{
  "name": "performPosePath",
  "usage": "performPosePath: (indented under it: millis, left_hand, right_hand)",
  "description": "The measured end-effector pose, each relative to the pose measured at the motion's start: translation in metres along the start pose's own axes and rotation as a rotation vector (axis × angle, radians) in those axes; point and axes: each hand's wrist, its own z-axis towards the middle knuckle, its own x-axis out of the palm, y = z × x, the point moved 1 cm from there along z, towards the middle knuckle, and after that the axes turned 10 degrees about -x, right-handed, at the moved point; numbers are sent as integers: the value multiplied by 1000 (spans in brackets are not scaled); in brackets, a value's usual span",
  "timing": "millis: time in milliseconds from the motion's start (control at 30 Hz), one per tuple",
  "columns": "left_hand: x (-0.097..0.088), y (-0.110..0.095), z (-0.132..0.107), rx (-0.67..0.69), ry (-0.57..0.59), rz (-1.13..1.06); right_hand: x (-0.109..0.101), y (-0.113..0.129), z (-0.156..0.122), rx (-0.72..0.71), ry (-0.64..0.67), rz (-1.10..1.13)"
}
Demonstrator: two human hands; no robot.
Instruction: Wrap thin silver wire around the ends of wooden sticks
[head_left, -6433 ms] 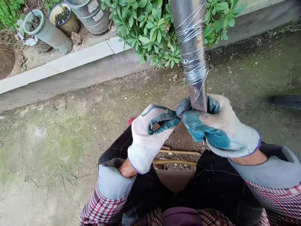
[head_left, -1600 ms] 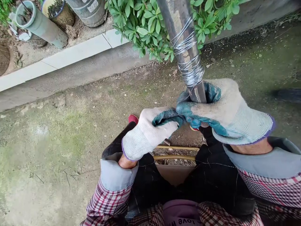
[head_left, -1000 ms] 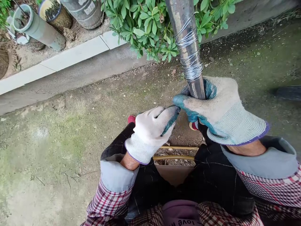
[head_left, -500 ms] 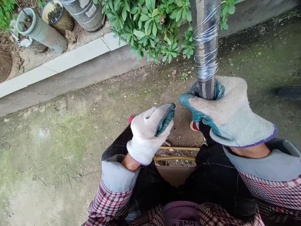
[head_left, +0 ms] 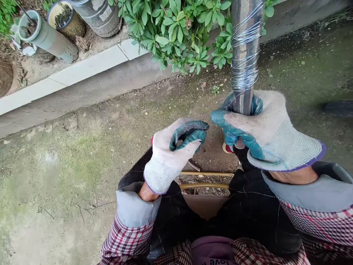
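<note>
My right hand [head_left: 264,129], in a white knit glove with a teal coated palm, is wrapped round the lower end of a dark, worn pole [head_left: 242,103]. The pole rises to the top edge of the view. Many loops of shiny thin wire [head_left: 245,75] wind round it just above my fist. To its left, my left hand [head_left: 178,149], gloved alike, is closed in a pinch, thumb and forefinger meeting at the tips. A very fine strand seems to show at those fingertips, too thin to make out. The two hands are apart.
Beyond my hands stands a low concrete ledge with white tiles [head_left: 91,68]. A leafy green bush [head_left: 179,33] overhangs it, and several plant pots [head_left: 49,38] stand behind. I sit with yellowish bars [head_left: 205,186] between my legs, above bare ground [head_left: 68,165].
My left hand has moved slightly and turned, so more of its teal palm and curled fingers shows. The pole's upper part has tilted a little to the right in my right hand's grip.
</note>
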Motion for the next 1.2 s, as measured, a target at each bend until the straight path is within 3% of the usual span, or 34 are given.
performPosePath:
  millis: [167, 400, 567, 767, 833, 1033, 1200]
  left_hand:
    - [-2, -1, 3, 161, -18, 6]
    - [-3, -5, 1, 183, -92, 0]
    - [-4, -2, 3, 116, -78, -111]
    - [1, 0, 4, -16, -39, -230]
    - [2, -1, 3, 50, -94, -146]
    - [2, 1, 1, 502, -438, 357]
    - [4, 9, 0, 583, -451, 524]
  right_hand:
    - [-2, 3, -1, 73, 9, -44]
    - [-3, 2, -3, 139, 53, -33]
    - [-2, 0, -5, 238, 164, 21]
    - [1, -3, -6, 178, 124, 60]
    - [2, -2, -6, 147, 115, 49]
    - [6, 1, -7, 50, 13, -59]
    - [8, 0, -6, 58, 38, -70]
